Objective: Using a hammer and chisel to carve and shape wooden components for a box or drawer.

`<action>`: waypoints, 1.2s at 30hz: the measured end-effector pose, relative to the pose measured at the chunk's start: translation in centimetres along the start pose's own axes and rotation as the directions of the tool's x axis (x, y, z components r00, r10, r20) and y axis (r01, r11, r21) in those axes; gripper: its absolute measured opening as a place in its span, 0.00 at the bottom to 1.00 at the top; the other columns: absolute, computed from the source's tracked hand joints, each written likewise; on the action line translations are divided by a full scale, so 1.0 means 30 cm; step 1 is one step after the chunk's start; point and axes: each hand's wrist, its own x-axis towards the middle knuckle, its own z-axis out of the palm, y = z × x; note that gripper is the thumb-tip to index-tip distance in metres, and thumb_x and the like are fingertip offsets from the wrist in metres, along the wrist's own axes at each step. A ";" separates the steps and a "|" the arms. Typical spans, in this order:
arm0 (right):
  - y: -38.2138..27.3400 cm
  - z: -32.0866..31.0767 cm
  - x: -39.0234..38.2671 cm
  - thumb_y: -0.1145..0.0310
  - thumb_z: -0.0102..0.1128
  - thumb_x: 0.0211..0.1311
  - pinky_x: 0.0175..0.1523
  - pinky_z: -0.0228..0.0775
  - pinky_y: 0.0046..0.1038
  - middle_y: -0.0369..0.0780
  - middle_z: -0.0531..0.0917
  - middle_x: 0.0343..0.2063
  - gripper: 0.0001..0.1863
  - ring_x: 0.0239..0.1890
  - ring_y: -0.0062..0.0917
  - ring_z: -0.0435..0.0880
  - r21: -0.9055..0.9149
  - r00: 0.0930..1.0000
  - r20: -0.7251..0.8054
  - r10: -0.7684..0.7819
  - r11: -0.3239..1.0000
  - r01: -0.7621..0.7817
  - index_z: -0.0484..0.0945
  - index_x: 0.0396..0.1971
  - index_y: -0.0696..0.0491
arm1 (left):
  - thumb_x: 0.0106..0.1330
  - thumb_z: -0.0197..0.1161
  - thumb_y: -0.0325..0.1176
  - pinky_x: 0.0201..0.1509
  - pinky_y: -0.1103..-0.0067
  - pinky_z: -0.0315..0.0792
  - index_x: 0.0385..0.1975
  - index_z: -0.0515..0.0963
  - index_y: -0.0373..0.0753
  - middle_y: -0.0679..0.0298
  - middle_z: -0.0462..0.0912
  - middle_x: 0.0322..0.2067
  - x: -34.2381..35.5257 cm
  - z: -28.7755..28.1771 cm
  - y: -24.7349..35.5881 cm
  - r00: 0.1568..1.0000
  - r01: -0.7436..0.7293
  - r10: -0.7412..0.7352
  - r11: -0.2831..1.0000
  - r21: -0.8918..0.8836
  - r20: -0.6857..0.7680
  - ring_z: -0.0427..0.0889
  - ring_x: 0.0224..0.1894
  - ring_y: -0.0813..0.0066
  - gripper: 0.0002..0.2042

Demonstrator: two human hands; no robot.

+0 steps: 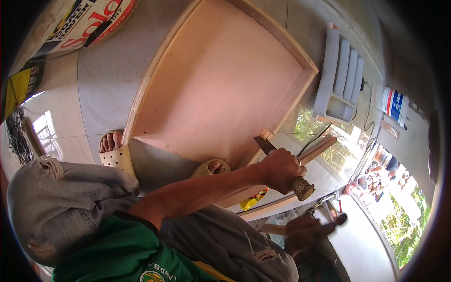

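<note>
A shallow wooden box (216, 80) with a pale pink panel lies on the tiled floor. My left hand (282, 169) is closed around the knobby handle (303, 188) of a flat, dark blade (264, 144), which is angled onto a small wood block (266, 133) at the box's near right edge. Lower right, my right hand (300, 230) is closed on a hammer (331, 228), its wooden handle showing behind the fist; both are blurred. My two feet, in cream clogs (117, 160), are beside the box's near end.
Large paint container (70, 23) upper left, black wires (19, 134) at the left. Grey plastic tray (338, 75), white bucket (394, 105) and cord at the right. A wooden plank (319, 148) and a yellow packet (253, 199) lie beside the box; clutter is at lower right.
</note>
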 end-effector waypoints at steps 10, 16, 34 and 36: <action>0.110 0.050 -0.024 0.57 0.51 0.68 0.32 0.68 0.33 0.44 0.74 0.24 0.17 0.24 0.34 0.72 -0.760 0.878 -0.369 -0.304 0.642 -0.097 0.69 0.31 0.58 | 0.33 0.66 0.37 0.26 0.62 0.68 0.23 0.74 0.43 0.60 0.76 0.16 0.010 0.021 -0.019 0.999 -0.030 0.031 0.999 -0.017 0.010 0.78 0.23 0.55 0.14; -0.084 -0.048 0.104 0.58 0.49 0.68 0.34 0.73 0.34 0.46 0.77 0.32 0.18 0.30 0.30 0.77 -0.723 0.890 0.325 0.319 0.690 0.016 0.67 0.41 0.60 | 0.34 0.66 0.37 0.26 0.62 0.69 0.21 0.74 0.44 0.60 0.76 0.16 -0.001 0.005 -0.011 0.999 0.010 -0.010 1.000 0.008 0.039 0.79 0.23 0.55 0.12; 0.190 0.244 0.100 0.47 0.41 0.69 0.20 0.70 0.28 0.41 0.74 0.25 0.23 0.19 0.28 0.75 0.125 0.937 -0.350 -0.003 0.991 0.050 0.67 0.39 0.55 | 0.40 0.70 0.33 0.27 0.67 0.69 0.20 0.73 0.41 0.61 0.77 0.18 -0.016 -0.093 -0.070 0.956 -0.112 0.031 0.957 -0.266 -0.291 0.79 0.23 0.60 0.11; 0.175 0.242 0.112 0.48 0.46 0.67 0.21 0.70 0.30 0.40 0.75 0.28 0.20 0.22 0.29 0.76 0.151 0.982 -0.166 -0.087 0.982 0.112 0.68 0.40 0.52 | 0.48 0.72 0.30 0.27 0.72 0.68 0.20 0.72 0.40 0.62 0.74 0.19 0.016 -0.150 -0.085 0.790 -0.016 -0.421 0.713 -0.701 -0.446 0.77 0.22 0.65 0.11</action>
